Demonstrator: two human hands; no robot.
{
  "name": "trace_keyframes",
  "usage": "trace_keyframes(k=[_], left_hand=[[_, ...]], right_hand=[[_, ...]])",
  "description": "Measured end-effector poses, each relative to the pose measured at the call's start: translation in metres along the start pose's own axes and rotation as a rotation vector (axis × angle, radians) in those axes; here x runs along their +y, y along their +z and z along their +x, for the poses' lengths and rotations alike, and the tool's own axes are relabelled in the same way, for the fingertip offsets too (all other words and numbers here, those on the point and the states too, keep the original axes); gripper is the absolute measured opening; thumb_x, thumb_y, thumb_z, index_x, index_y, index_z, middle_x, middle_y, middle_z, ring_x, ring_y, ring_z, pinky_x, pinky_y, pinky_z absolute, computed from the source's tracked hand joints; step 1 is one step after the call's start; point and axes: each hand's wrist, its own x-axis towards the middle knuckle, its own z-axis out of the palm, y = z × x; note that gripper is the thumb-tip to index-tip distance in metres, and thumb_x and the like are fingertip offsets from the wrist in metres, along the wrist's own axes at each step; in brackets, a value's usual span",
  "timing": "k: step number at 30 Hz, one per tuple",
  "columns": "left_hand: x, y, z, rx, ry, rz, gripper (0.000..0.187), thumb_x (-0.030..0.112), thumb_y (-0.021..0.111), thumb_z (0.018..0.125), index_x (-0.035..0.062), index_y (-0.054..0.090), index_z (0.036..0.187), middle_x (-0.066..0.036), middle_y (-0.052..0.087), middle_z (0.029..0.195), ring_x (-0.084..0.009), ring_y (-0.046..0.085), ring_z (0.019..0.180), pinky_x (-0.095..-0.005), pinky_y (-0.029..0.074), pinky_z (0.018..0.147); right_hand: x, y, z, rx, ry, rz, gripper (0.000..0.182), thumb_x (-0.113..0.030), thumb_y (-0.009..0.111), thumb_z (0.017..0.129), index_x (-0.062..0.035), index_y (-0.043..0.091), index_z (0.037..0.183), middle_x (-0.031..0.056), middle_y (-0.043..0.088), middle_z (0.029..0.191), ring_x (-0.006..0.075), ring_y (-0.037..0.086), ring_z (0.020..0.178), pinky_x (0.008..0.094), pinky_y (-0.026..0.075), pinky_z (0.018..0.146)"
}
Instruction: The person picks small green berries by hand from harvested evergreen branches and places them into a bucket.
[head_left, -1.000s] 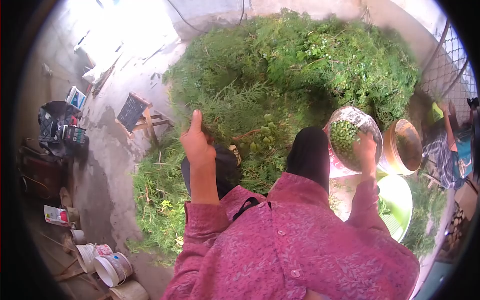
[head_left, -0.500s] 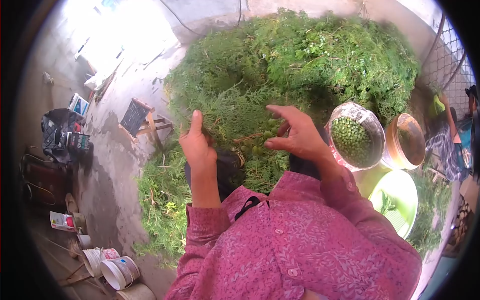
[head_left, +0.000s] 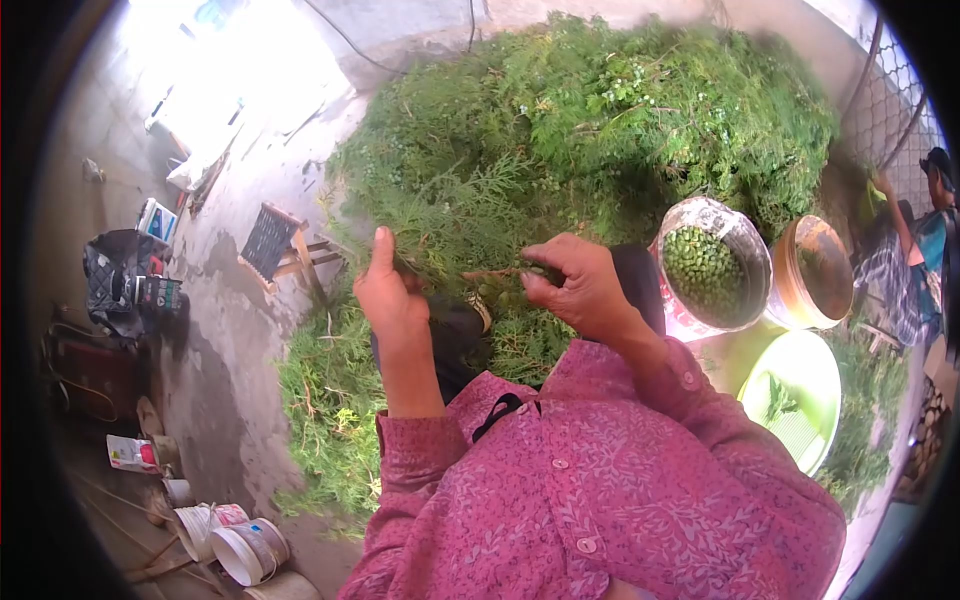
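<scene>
My left hand (head_left: 395,300) is closed around a feathery evergreen branch (head_left: 468,205), thumb pointing up. Its leafy sprays spread above and beside the fist, and a brown twig (head_left: 490,273) runs across toward my right hand (head_left: 585,285). Thumb and fingers of the right hand are pinched together at the far end of that twig, over small green cones mostly hidden by the fingers. Beyond both hands rises a large heap of cut evergreen branches (head_left: 680,110). At right, a bucket (head_left: 752,260) holds many picked green cones (head_left: 700,265).
Beside the bucket stand a second tan bucket (head_left: 785,265) and a pale green basket (head_left: 815,400) with a sprig inside. A small stool (head_left: 275,245) is at left, with white buckets (head_left: 245,550) at lower left. Another person (head_left: 920,230) sits at the far right.
My right hand has shifted slightly left, and its spread fingers have closed onto the green cones at the twig's end. The left hand keeps its grip on the branch, nearly in place.
</scene>
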Motion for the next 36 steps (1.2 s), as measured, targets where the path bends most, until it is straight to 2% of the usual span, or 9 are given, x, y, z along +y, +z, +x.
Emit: trace_keyframes(k=[2, 7, 11, 13, 14, 21, 26, 29, 36], left_hand=[[0.002, 0.002, 0.001, 0.003, -0.002, -0.002, 0.017, 0.020, 0.067, 0.078, 0.0093, 0.056, 0.072, 0.003, 0.044, 0.051, -0.0082, 0.034, 0.038, -0.0252, 0.027, 0.037], [0.002, 0.003, 0.002, 0.045, 0.011, -0.007, 0.023, 0.021, 0.067, 0.078, 0.0090, 0.053, 0.064, 0.002, 0.040, 0.047, -0.0096, 0.033, 0.037, -0.0266, 0.026, 0.037], [0.013, 0.005, 0.009, 0.169, 0.049, -0.023, 0.023, 0.022, 0.068, 0.077, 0.0088, 0.053, 0.066, 0.002, 0.041, 0.050, -0.0102, 0.034, 0.038, -0.0271, 0.026, 0.037], [0.015, 0.002, 0.011, 0.153, 0.099, -0.056, 0.023, 0.022, 0.069, 0.076, 0.0088, 0.052, 0.067, 0.002, 0.043, 0.053, -0.0103, 0.035, 0.040, -0.0272, 0.027, 0.037], [0.015, 0.002, 0.011, 0.152, 0.101, -0.054, 0.023, 0.022, 0.069, 0.076, 0.0088, 0.052, 0.067, 0.002, 0.043, 0.053, -0.0103, 0.035, 0.040, -0.0272, 0.027, 0.037], [0.014, 0.005, 0.002, 0.113, 0.104, -0.001, 0.024, 0.021, 0.068, 0.076, 0.0089, 0.051, 0.065, 0.003, 0.042, 0.052, -0.0084, 0.034, 0.038, -0.0257, 0.024, 0.037], [0.016, 0.007, -0.005, 0.033, 0.159, 0.035, 0.028, 0.021, 0.068, 0.077, 0.0106, 0.049, 0.059, 0.004, 0.039, 0.048, -0.0069, 0.031, 0.036, -0.0241, 0.023, 0.036], [0.021, 0.014, -0.014, 0.052, 0.199, 0.097, 0.029, 0.019, 0.068, 0.077, 0.0114, 0.048, 0.058, 0.005, 0.038, 0.046, -0.0057, 0.031, 0.036, -0.0233, 0.023, 0.036], [0.024, 0.015, -0.014, 0.030, 0.232, 0.102, 0.029, 0.019, 0.067, 0.078, 0.0116, 0.048, 0.057, 0.005, 0.040, 0.047, -0.0056, 0.032, 0.036, -0.0238, 0.025, 0.036]], right_hand=[[-0.002, 0.000, -0.004, 0.012, -0.054, -0.020, 0.022, -0.014, 0.067, 0.070, -0.0020, 0.063, 0.089, 0.0096, 0.058, 0.074, 0.0190, 0.055, 0.061, 0.0280, 0.043, 0.054], [-0.018, -0.019, -0.011, -0.028, 0.276, 0.208, 0.014, -0.011, 0.062, 0.073, 0.0007, 0.064, 0.081, 0.0079, 0.060, 0.072, 0.0144, 0.057, 0.063, 0.0264, 0.045, 0.057], [0.012, -0.036, -0.019, 0.193, 0.141, 0.111, 0.011, -0.008, 0.059, 0.076, -0.0001, 0.063, 0.083, 0.0041, 0.058, 0.068, 0.0093, 0.052, 0.056, 0.0224, 0.042, 0.050], [0.021, -0.049, -0.017, 0.018, 0.676, 0.972, 0.008, -0.008, 0.057, 0.081, -0.0022, 0.060, 0.086, 0.0002, 0.053, 0.065, 0.0047, 0.045, 0.049, 0.0173, 0.034, 0.042], [0.021, -0.051, -0.018, 0.019, 0.739, 1.087, 0.008, -0.011, 0.055, 0.085, -0.0041, 0.057, 0.089, -0.0028, 0.049, 0.063, 0.0010, 0.039, 0.047, 0.0149, 0.028, 0.038], [-0.005, -0.036, 0.006, -0.014, 0.549, 1.002, 0.015, -0.015, 0.055, 0.087, -0.0032, 0.057, 0.096, -0.0044, 0.048, 0.063, 0.0008, 0.039, 0.047, 0.0153, 0.029, 0.039], [-0.004, -0.026, 0.028, -0.143, 0.468, 0.598, 0.027, -0.021, 0.053, 0.088, -0.0015, 0.056, 0.107, -0.0036, 0.047, 0.062, 0.0013, 0.040, 0.049, 0.0164, 0.031, 0.041], [-0.002, -0.021, 0.035, -0.239, 0.551, 0.580, 0.030, -0.025, 0.055, 0.087, -0.0010, 0.057, 0.104, -0.0033, 0.047, 0.062, 0.0023, 0.041, 0.049, 0.0175, 0.033, 0.043], [0.011, -0.008, 0.029, -0.363, 0.481, 0.444, 0.025, -0.022, 0.061, 0.082, -0.0025, 0.059, 0.096, -0.0018, 0.050, 0.062, 0.0047, 0.044, 0.048, 0.0211, 0.034, 0.043]])
